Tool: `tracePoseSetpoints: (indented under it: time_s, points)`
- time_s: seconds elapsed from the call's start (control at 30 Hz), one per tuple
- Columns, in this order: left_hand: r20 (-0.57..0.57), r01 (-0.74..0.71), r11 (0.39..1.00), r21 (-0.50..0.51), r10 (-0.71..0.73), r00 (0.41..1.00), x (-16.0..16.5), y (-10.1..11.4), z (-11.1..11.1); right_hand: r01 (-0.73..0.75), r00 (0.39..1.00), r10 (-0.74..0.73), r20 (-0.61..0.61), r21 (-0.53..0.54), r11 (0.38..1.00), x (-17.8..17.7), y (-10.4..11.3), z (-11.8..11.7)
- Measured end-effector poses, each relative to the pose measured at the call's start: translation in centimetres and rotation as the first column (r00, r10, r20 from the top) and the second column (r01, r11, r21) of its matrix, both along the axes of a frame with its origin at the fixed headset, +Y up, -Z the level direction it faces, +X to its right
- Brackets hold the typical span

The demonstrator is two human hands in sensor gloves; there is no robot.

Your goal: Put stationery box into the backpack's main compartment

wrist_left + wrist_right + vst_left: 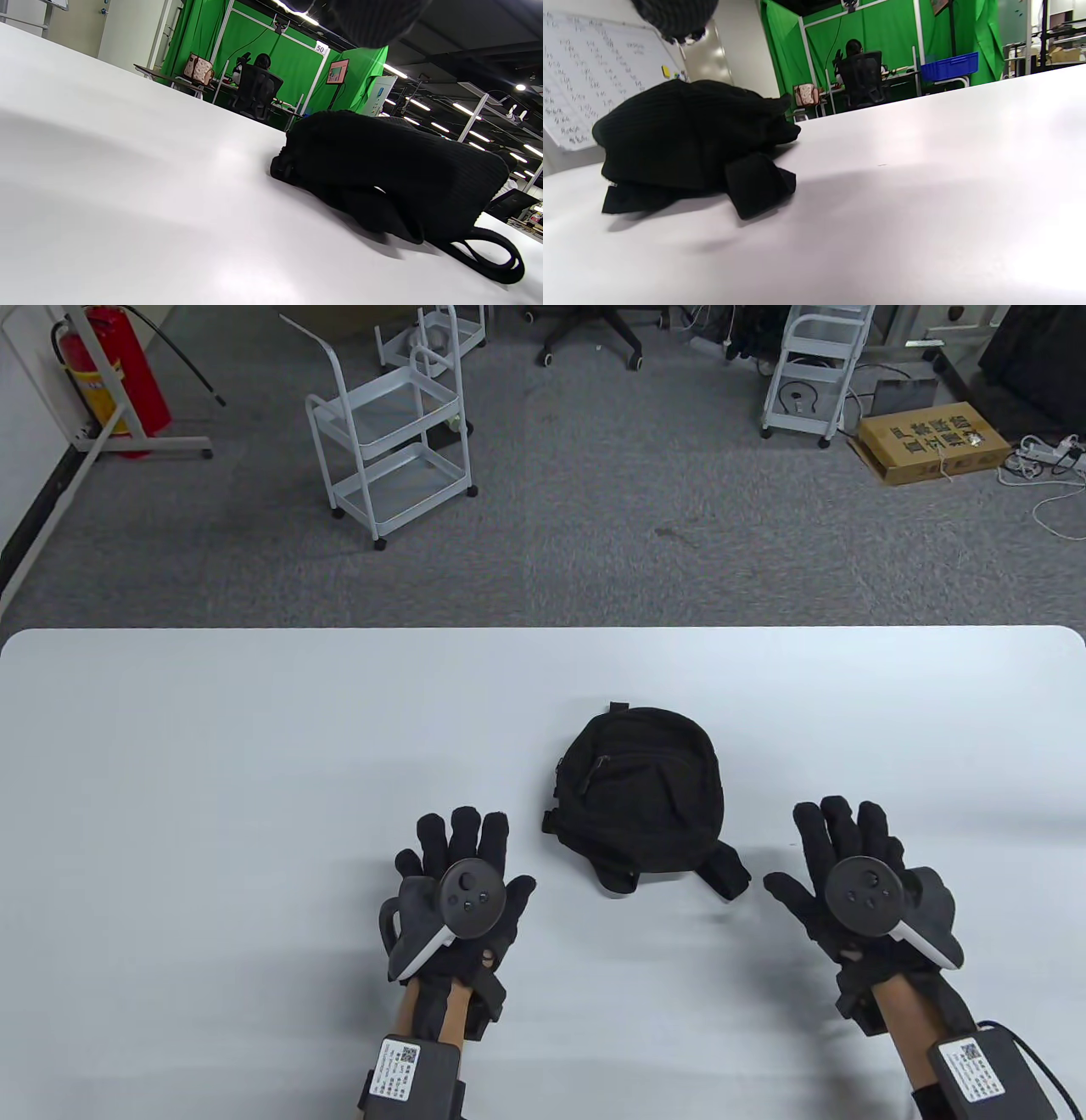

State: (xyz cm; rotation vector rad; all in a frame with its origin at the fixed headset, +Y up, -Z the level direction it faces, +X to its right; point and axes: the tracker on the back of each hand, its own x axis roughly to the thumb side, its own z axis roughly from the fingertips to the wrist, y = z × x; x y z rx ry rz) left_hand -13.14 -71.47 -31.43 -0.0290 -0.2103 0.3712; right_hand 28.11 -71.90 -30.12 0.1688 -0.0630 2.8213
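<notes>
we see the backpack [638, 797] lying flat on the white desk [254, 746], zipped shut as far as we can tell. our left hand [458, 891] rests just left of it, fingers [467, 831] spread apart, holding nothing; our right hand [857, 882] lies right of it, likewise spread. the stationery box is out of sight.

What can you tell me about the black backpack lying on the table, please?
The backpack is small, black and looks like soft ribbed fabric. It lies flat on the white table, front side up, top handle pointing away from the person. A zipped front pocket shows; no zipper looks open. Its straps spill out at the near end, and one strap loops on the table in the left wrist view. It sits between the left hand and right hand; neither touches it.
</notes>
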Motion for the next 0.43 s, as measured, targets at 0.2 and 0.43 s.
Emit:
tracePoseSetpoints:
  time_s: [0.2,0.43]
  points:
    - [-0.015,-0.01,1.0,-0.009,0.009,1.0,-0.36,-0.1,-0.09,0.017,1.0,-0.017,-0.012,0.004,1.0,0.01,0.19,0.02]
    - [-0.02,-0.016,1.0,-0.016,0.016,1.0,-0.55,-0.17,-0.19,0.009,1.0,-0.009,0.003,-0.019,1.0,0.34,-0.43,-0.42]
